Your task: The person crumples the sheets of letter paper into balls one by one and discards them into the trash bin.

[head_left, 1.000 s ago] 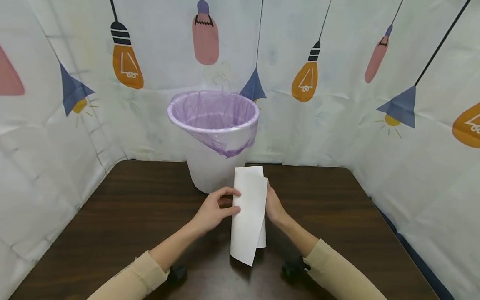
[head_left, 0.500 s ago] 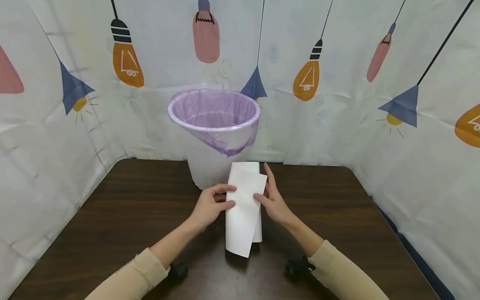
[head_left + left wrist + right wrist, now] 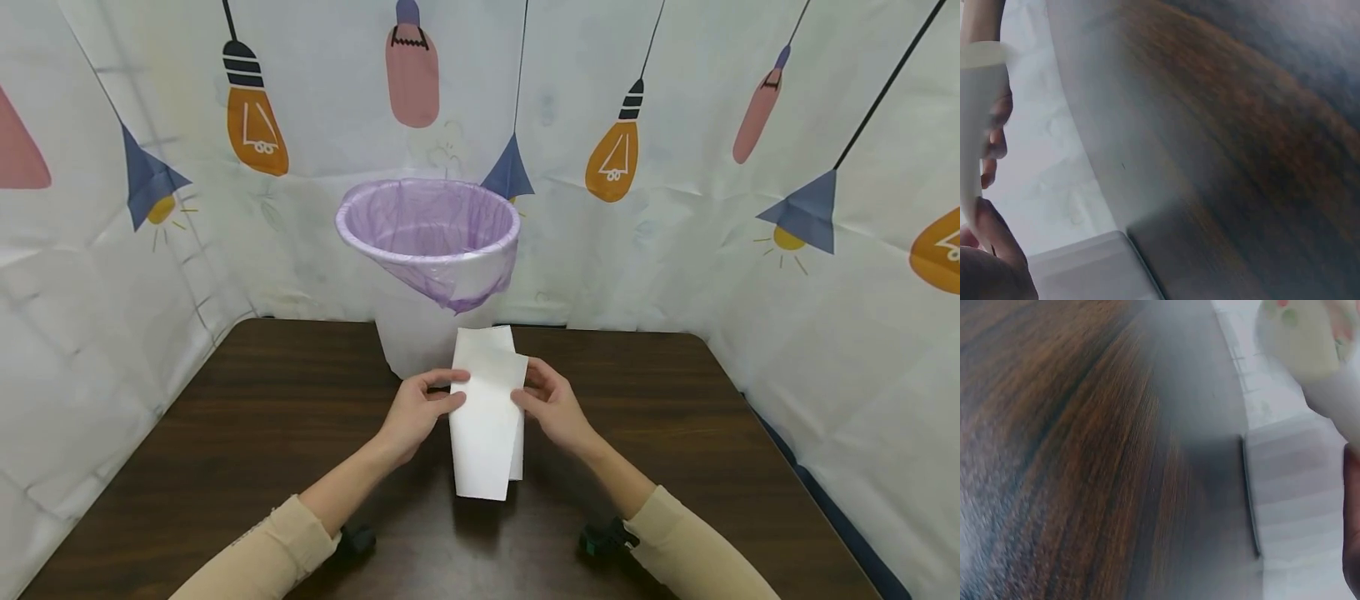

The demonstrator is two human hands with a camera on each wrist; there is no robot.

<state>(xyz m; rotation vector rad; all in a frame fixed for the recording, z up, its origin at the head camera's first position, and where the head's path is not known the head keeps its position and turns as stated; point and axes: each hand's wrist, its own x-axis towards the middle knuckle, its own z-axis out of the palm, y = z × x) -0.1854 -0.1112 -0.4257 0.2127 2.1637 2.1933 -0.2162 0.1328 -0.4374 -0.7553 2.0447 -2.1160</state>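
In the middle of the head view, the person holds a folded white paper sheet (image 3: 486,425) upright above the dark bench (image 3: 225,433). The left hand (image 3: 416,412) pinches the sheet's left edge, thumb and fingers curled onto it; the right hand (image 3: 555,408) pinches the right edge the same way, so both grips are clamped on the paper. Just behind it, toward the upper centre of the frame, stands a white bin (image 3: 420,333) lined with a purple bag (image 3: 431,225). The step in hand looks like folding or rolling the sheet lengthwise. The next move likely calls for bringing the two edges together evenly while keeping both pinches firm. The wrist views are blurred and add little.
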